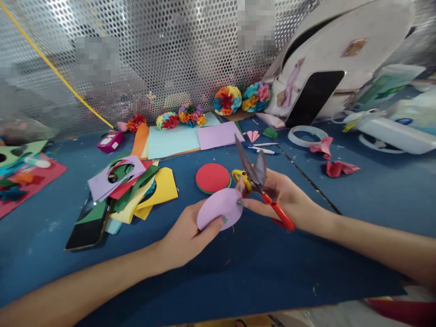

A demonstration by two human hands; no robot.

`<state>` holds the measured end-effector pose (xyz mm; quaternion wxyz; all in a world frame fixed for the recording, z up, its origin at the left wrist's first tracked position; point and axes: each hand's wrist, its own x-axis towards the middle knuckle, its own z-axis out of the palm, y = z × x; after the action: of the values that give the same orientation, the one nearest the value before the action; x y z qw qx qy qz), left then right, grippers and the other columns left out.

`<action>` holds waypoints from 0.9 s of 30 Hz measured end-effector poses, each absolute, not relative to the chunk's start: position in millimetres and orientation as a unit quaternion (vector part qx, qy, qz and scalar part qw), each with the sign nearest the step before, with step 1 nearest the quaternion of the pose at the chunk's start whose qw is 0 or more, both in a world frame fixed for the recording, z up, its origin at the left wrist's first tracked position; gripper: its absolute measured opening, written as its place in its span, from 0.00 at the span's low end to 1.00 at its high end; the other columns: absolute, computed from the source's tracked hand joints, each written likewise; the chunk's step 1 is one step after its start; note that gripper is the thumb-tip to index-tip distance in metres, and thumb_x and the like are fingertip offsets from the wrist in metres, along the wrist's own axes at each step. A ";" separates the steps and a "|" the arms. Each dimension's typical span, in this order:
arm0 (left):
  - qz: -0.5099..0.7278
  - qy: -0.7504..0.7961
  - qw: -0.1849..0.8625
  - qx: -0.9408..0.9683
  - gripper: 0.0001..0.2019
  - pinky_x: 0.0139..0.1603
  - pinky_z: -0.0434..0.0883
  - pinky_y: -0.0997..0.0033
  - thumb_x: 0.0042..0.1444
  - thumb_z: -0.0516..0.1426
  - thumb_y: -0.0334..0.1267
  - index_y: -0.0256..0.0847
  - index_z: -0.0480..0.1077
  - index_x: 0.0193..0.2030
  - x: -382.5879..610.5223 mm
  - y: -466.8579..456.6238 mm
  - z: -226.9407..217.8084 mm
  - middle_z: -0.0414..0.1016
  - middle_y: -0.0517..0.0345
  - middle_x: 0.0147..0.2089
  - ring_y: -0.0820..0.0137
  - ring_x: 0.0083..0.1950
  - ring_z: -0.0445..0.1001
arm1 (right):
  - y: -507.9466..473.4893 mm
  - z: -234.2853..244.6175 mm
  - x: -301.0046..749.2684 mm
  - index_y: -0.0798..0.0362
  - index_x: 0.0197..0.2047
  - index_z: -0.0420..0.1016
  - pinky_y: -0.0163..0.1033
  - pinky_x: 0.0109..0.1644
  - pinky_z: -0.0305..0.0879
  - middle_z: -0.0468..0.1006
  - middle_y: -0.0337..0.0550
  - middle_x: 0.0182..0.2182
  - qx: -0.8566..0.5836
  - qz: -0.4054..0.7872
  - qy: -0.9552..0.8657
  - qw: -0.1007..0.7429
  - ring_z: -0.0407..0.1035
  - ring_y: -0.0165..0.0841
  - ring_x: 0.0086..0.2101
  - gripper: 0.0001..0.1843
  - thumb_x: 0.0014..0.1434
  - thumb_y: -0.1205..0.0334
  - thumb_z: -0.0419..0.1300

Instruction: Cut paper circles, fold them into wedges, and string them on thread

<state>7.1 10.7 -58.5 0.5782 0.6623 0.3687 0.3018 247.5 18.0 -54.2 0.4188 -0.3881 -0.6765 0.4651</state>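
Note:
My left hand [185, 238] pinches a lilac paper circle [220, 208] just above the blue table, thumb on its lower edge. My right hand [284, 197] is closed round a pair of scissors [257, 179] with red and yellow handles; the blades point up and away, slightly parted. A fingertip of the right hand also touches the circle's right edge. Just behind the circle lies a stack of cut paper circles with a red one on top [213, 177].
A heap of coloured paper offcuts with round holes [131, 188] lies at the left over a dark phone [89, 229]. Flat coloured sheets [190, 138], several paper flowers [227, 100], a tape roll [307, 135], a bag [327, 59] and a perforated metal wall stand behind.

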 end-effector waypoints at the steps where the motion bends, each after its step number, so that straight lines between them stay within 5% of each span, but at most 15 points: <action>1: 0.304 0.356 0.534 0.704 0.09 0.50 0.72 0.69 0.63 0.64 0.37 0.38 0.81 0.47 4.9 12.6 -57.6 0.81 0.51 0.45 0.62 0.46 0.77 | 18.4 -53.5 249.0 0.47 0.40 0.71 0.43 0.46 0.77 0.80 0.41 0.36 -0.386 0.462 -0.679 0.420 0.76 0.37 0.37 0.16 0.56 0.55 0.73; 7: 0.348 0.352 0.382 0.780 0.07 0.39 0.70 0.73 0.64 0.61 0.36 0.40 0.83 0.42 -5.6 27.3 -55.4 0.76 0.54 0.39 0.69 0.37 0.73 | 24.8 -53.7 258.7 0.47 0.42 0.66 0.42 0.45 0.69 0.75 0.38 0.36 -0.410 0.337 -0.721 0.446 0.69 0.35 0.35 0.17 0.54 0.62 0.69; 12: 0.368 0.374 0.388 0.758 0.08 0.36 0.71 0.76 0.61 0.61 0.30 0.43 0.83 0.37 -4.8 30.2 -57.1 0.77 0.56 0.37 0.70 0.36 0.75 | 26.0 -59.2 260.2 0.49 0.41 0.66 0.38 0.42 0.63 0.74 0.38 0.36 -0.405 0.319 -0.746 0.420 0.67 0.33 0.36 0.16 0.52 0.70 0.64; 17: 0.375 0.357 0.394 0.760 0.14 0.31 0.70 0.80 0.62 0.59 0.30 0.39 0.76 0.24 -4.8 28.8 -56.0 0.74 0.57 0.36 0.76 0.31 0.73 | 23.2 -56.6 256.6 0.49 0.42 0.64 0.37 0.40 0.62 0.73 0.37 0.34 -0.392 0.330 -0.737 0.441 0.66 0.32 0.34 0.15 0.54 0.68 0.65; 27: 0.371 0.349 0.413 0.755 0.11 0.29 0.70 0.82 0.62 0.61 0.30 0.40 0.79 0.28 -5.3 29.8 -58.6 0.73 0.58 0.36 0.78 0.29 0.72 | 24.6 -58.6 255.8 0.49 0.40 0.64 0.39 0.43 0.64 0.73 0.37 0.35 -0.399 0.343 -0.729 0.437 0.66 0.32 0.34 0.16 0.55 0.63 0.68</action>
<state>-5.3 29.8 -58.6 0.4131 0.7552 0.3489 0.3705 255.8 24.6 -58.6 0.4374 -0.3989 -0.7292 0.3433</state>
